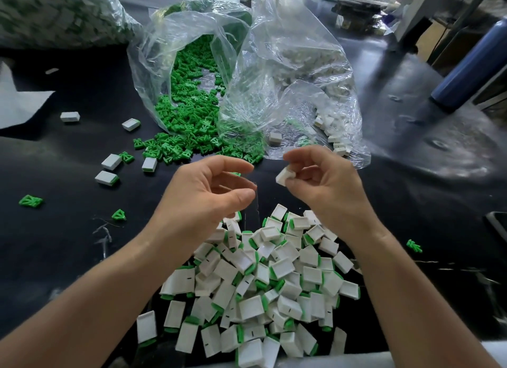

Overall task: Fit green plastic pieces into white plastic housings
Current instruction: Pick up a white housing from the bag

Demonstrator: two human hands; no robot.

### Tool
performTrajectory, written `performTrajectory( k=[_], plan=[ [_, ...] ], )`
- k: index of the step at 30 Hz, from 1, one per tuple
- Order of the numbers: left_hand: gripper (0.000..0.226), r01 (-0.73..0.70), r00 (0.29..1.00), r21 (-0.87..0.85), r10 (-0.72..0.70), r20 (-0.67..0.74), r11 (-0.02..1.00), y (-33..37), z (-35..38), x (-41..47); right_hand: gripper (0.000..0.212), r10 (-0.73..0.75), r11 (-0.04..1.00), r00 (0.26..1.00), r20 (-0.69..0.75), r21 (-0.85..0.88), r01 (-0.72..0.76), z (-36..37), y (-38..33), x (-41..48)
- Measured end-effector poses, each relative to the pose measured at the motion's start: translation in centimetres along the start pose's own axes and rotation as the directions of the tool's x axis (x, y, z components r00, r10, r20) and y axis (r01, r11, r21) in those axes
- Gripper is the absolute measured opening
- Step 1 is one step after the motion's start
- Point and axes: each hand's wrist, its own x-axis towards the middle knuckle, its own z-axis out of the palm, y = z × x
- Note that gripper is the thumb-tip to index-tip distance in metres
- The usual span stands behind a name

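**White housing pinched in the right hand, left hand holding nothing**

The right hand is raised above the black table top, its curled fingers gripping one small white rectangular plastic housing. The housing sits at the fingertips, tilted, with its free end sticking out leftward toward the other hand. The bent forefinger arches over it without clearly touching it.

The left hand is level with the right and just beside it. Its forefinger and thumb are curved toward each other with a plain gap between them, and nothing shows in that gap. The two hands are not touching.

Below both wrists, at the near edge of the table, lies a heap of white housings with green ends showing.

Beyond the hands, a clear plastic bag lies on its side with its mouth toward the person, and small green plastic pieces spill from it onto the table. To its right, a second clear plastic bag holds bare white housings.

A few fitted units and single green pieces lie scattered on the left. A dark blue cylindrical bottle stands at the far right.
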Motion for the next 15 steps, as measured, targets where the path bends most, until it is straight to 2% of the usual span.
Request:
performTrajectory(
  k=[5,9,13,15],
  plan=[
    [0.039,-0.017,1.000,0.018,0.018,-0.022,1.000,-0.1,0.0,0.1,0.039,-0.063,0.986,0.994,0.085,0.157,0.049,1.3,-0.6,-0.6],
    [0.030,-0.048,0.999,0.043,0.048,0.002,0.998,-0.1,0.2,0.0,0.036,-0.097,0.977,0.985,0.143,0.201,0.067,2.0,-1.1,-1.0],
    [0.025,-0.075,0.992,0.060,0.080,-0.096,0.995,-0.3,0.0,0.2,0.027,-0.079,0.991,0.989,0.129,0.113,0.065,2.2,-1.1,-1.0],
    [0.026,-0.087,0.983,0.007,0.087,-0.161,0.996,-0.2,-0.2,0.5,0.015,-0.061,0.998,0.994,0.094,-0.008,0.063,2.2,-1.0,-0.8]
  ],
)
